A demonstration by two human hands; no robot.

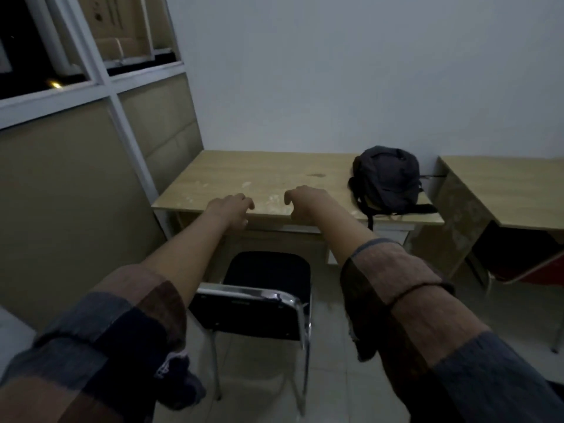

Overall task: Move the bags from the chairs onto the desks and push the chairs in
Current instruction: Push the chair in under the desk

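A dark backpack [386, 178] lies on the right end of a light wooden desk [244, 175], one strap hanging over the front edge. A black chair [265, 296] with a chrome frame stands on the floor in front of the desk, its seat bare and its backrest toward me. Both my arms reach out above the chair. My left hand [230, 209] and my right hand [302, 199] hover at the desk's front edge, fingers curled downward and holding nothing. Neither hand touches the chair.
A second wooden desk [512, 190] stands to the right, with a red chair [531, 270] tucked partly under it. A beige partition [76, 190] with windows above closes off the left side. A white wall [335, 71] runs behind the desks. The floor is pale tile.
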